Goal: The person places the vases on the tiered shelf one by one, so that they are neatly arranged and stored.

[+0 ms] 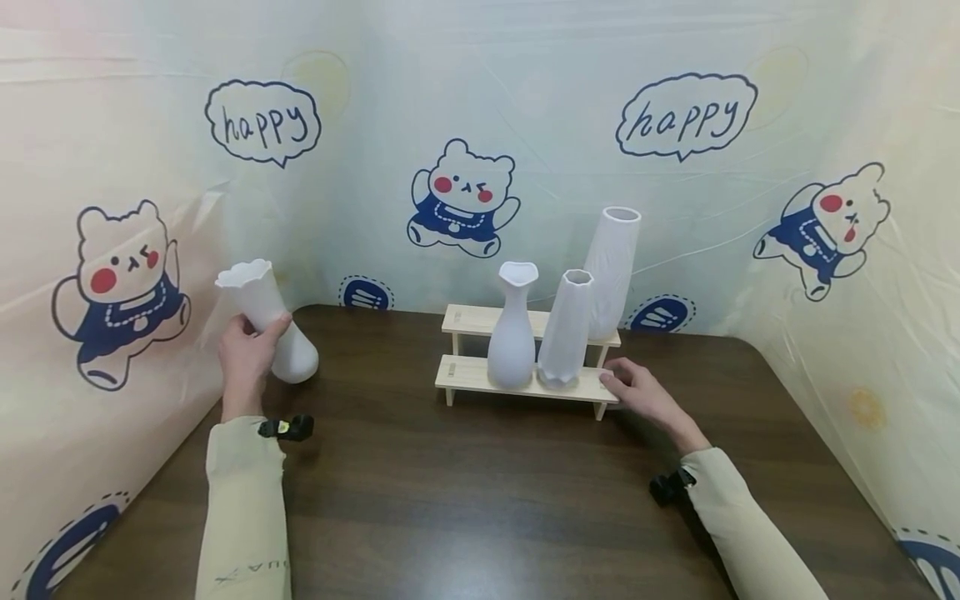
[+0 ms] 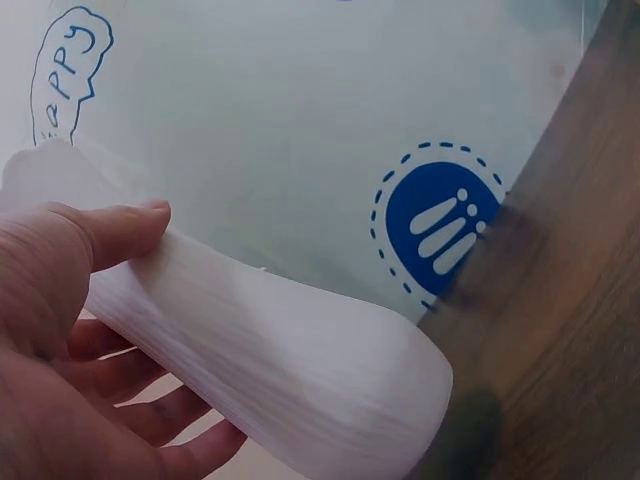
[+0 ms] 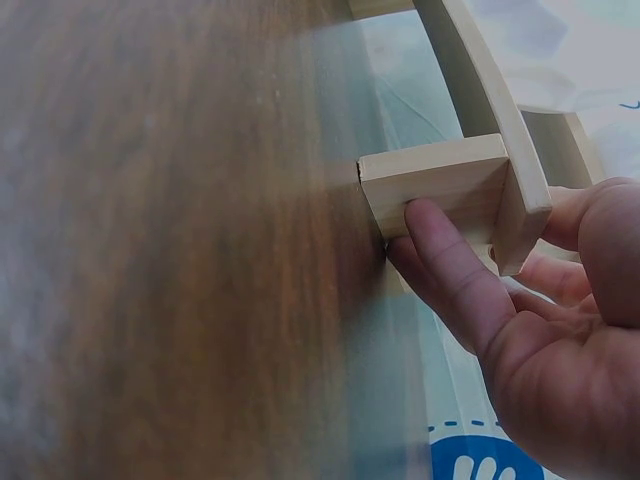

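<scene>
A white vase with a scalloped rim [image 1: 294,352] leans at the left, its mouth toward the upper left. My left hand [image 1: 246,360] grips it around the middle, thumb on the near side and fingers below, as the left wrist view shows. Whether its rounded base touches the table cannot be told. With my right hand [image 1: 647,395] I hold the right end of a two-step wooden stand [image 1: 468,372], the thumb over the lower board and a finger against its leg [image 3: 440,185]. On the lower step stand a narrow-necked vase [image 1: 512,342] and a faceted vase [image 1: 565,333].
A taller white vase [image 1: 613,267] stands on the upper step, behind the faceted one. The dark wooden table [image 1: 465,500] runs up to a printed plastic sheet [image 1: 360,167] that closes off the back and both sides.
</scene>
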Action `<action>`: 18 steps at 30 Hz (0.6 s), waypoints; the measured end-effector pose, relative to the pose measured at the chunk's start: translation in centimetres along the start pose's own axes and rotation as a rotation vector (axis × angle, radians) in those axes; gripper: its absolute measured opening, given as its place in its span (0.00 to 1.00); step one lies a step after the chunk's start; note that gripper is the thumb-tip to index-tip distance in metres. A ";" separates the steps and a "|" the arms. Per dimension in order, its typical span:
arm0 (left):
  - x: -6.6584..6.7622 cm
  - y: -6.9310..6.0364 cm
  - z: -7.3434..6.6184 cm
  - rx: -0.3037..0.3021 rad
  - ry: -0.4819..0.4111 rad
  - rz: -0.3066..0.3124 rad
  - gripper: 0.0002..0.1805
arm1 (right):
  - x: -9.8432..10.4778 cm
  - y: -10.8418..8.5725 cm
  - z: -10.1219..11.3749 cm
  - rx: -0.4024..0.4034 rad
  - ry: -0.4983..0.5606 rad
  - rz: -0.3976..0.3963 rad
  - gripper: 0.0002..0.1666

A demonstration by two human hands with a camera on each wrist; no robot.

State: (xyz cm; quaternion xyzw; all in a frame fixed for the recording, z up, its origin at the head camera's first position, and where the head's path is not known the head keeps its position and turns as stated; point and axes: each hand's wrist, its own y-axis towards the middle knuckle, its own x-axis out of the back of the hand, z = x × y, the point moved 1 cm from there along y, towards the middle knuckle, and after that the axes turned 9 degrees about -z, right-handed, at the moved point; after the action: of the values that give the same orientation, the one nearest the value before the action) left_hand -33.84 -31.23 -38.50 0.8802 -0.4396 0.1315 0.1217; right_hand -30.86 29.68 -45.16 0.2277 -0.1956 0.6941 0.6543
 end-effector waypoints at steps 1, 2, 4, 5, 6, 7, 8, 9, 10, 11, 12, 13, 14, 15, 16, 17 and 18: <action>-0.1 -0.1 -0.1 -0.004 -0.006 -0.001 0.46 | 0.0 0.0 0.0 -0.002 -0.001 -0.002 0.33; -0.2 -0.1 -0.2 -0.008 -0.015 0.000 0.46 | 0.0 0.0 -0.1 -0.004 -0.007 -0.005 0.32; -0.5 -0.2 -0.3 -0.015 -0.030 0.005 0.46 | 0.0 0.0 -0.2 -0.005 -0.029 -0.009 0.32; -0.6 -0.3 -0.4 -0.018 -0.034 0.005 0.46 | 0.0 0.1 -0.3 -0.006 -0.036 -0.012 0.32; -0.6 -0.4 -0.5 -0.022 -0.039 0.003 0.46 | 0.0 0.1 -0.3 -0.008 -0.044 -0.014 0.32; -0.7 -0.4 -0.6 -0.022 -0.039 0.006 0.46 | 0.0 0.1 -0.4 -0.009 -0.049 -0.016 0.32; -0.7 -0.5 -0.8 -0.023 -0.038 0.008 0.46 | 0.0 0.1 -0.3 -0.008 -0.054 -0.017 0.32; -0.7 -0.5 -0.9 -0.020 -0.037 0.012 0.47 | 0.0 0.1 -0.3 -0.008 -0.053 -0.017 0.32; -0.7 -0.6 -1.0 -0.015 -0.036 0.016 0.48 | 0.0 0.1 -0.3 -0.009 -0.049 -0.017 0.32; -0.7 -0.6 -1.1 -0.011 -0.034 0.020 0.48 | 0.0 0.1 -0.2 -0.009 -0.045 -0.015 0.32; -0.7 -0.7 -1.3 -0.007 -0.031 0.024 0.49 | 0.0 0.1 -0.2 -0.009 -0.043 -0.013 0.32; -0.7 -0.7 -1.4 -0.003 -0.029 0.027 0.49 | 0.0 0.1 -0.2 -0.009 -0.042 -0.011 0.32; -0.8 -0.8 -1.6 -0.001 -0.032 0.026 0.50 | 0.0 0.0 -0.1 -0.011 -0.041 -0.011 0.32; -0.8 -0.9 -1.8 0.002 -0.037 0.027 0.50 | 0.0 0.0 0.0 -0.013 -0.039 -0.010 0.32; -0.8 -1.0 -1.9 0.002 -0.041 0.025 0.50 | 0.0 0.0 0.0 -0.015 -0.039 -0.010 0.32; -0.8 -1.1 -2.1 0.000 -0.045 0.021 0.50 | 0.0 0.0 0.0 -0.016 -0.037 -0.008 0.32; -0.8 -1.2 -2.2 0.000 -0.049 0.018 0.49 | 0.0 0.0 0.1 -0.017 -0.038 -0.007 0.32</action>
State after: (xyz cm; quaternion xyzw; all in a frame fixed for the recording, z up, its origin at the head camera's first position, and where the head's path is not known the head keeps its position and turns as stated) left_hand -33.59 -29.20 -36.85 0.8791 -0.4504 0.1109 0.1098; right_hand -30.89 29.66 -45.08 0.2360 -0.2129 0.6857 0.6548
